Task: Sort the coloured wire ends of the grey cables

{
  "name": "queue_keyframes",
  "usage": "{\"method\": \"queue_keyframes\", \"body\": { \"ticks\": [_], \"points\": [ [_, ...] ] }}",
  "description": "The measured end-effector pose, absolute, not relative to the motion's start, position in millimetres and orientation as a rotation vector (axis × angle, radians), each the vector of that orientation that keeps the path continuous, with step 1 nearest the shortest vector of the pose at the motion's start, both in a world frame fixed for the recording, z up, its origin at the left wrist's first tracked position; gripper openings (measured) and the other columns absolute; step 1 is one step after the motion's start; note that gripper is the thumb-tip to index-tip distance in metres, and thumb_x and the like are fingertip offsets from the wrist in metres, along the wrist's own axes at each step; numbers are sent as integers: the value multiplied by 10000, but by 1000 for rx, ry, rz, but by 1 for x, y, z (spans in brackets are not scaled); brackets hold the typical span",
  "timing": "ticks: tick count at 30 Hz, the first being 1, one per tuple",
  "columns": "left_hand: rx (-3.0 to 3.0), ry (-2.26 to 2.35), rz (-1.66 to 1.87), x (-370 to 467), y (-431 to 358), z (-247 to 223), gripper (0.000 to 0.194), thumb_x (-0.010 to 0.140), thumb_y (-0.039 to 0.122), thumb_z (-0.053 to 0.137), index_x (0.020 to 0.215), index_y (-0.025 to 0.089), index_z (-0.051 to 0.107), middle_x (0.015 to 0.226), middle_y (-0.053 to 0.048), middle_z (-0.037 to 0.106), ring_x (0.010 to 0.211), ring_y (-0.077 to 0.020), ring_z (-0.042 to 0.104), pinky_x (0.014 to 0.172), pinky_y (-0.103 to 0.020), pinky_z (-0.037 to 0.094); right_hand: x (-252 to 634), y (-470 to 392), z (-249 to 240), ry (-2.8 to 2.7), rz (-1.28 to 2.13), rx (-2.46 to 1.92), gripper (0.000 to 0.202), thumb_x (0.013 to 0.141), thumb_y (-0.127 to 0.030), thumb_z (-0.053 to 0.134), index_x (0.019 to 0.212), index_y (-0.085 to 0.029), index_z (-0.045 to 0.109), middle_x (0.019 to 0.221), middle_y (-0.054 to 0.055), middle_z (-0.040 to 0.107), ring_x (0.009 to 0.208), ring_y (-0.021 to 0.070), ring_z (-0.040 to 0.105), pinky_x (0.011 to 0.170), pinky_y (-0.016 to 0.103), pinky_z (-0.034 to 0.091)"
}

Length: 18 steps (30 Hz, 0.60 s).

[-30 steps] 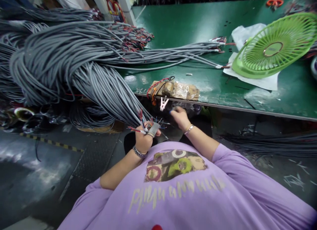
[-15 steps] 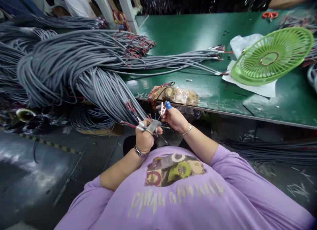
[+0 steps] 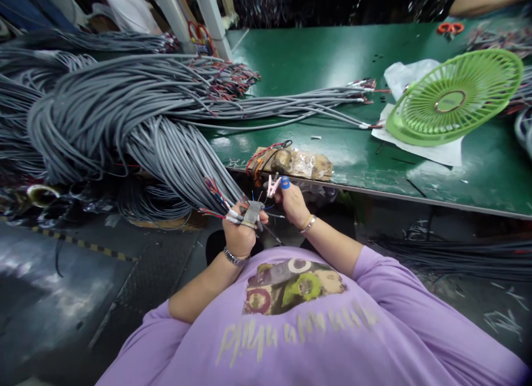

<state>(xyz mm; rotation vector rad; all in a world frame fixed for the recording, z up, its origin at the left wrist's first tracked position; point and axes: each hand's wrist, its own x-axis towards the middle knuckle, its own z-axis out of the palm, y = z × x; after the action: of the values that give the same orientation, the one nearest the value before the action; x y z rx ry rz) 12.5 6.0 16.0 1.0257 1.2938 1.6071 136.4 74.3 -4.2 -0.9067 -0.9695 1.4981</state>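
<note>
My left hand (image 3: 240, 235) is closed around the ends of several grey cables (image 3: 183, 167), with stripped red, blue and white wires (image 3: 216, 193) fanning out beside it. A grey piece (image 3: 251, 214), perhaps a wrapped thumb or tape, lies over the top of that hand; I cannot tell which. Just to the right, my right hand (image 3: 294, 204) is closed in a pinch on a small pink clip (image 3: 273, 186). A blue cover (image 3: 285, 182) sits on one of its digits. Thin wires run between the two hands, too fine to follow.
A green table (image 3: 366, 181) spans the front. On it are a taped board (image 3: 307, 163) with wires, a green fan (image 3: 453, 100) on white paper and red-handled scissors (image 3: 450, 29). Large cable bundles (image 3: 83, 114) hang at left. Another person's arm (image 3: 486, 0) shows at top right.
My left hand has shifted slightly left and turned, showing more of the grey piece. My right hand and the pink clip have moved slightly down, with the clip's jaws spread wider in view.
</note>
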Motion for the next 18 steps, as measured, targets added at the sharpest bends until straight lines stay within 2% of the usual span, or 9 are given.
{"method": "queue_keyframes", "body": {
  "ticks": [2,6,8,13,18],
  "points": [
    [996,1285,1606,12,8,18,262,742,407,729,718,156,661,551,3,681,430,-104,613,388,-172,422,137,73,-2,-980,1468,-925,583,755,-749,552,627,-182,591,549,-24,454,558,98,398,556,247,353],
    [988,1296,1571,13,11,17,280,729,413,734,672,154,644,564,-10,685,443,-108,626,371,-165,392,134,75,4,-692,1845,-760,553,733,-719,620,739,-167,630,605,-31,499,527,71,381,507,217,352],
    [997,1305,1552,14,13,15,276,723,408,739,666,154,645,565,-12,685,443,-108,626,369,-165,390,132,77,7,-543,1931,-705,512,729,-668,675,761,-157,642,614,-36,509,515,56,366,487,197,344],
    [1028,1327,1522,14,14,12,263,729,396,733,662,157,647,548,-10,677,436,-116,624,381,-175,418,129,78,10,-405,1909,-714,433,756,-575,716,761,-146,661,612,-31,537,503,45,359,460,178,328],
    [1039,1326,1526,13,13,9,245,742,380,727,670,157,656,550,-11,681,437,-114,622,375,-171,408,129,76,9,-405,1951,-682,454,779,-610,670,829,-159,677,633,-29,557,517,53,387,476,179,352]
  ]
}}
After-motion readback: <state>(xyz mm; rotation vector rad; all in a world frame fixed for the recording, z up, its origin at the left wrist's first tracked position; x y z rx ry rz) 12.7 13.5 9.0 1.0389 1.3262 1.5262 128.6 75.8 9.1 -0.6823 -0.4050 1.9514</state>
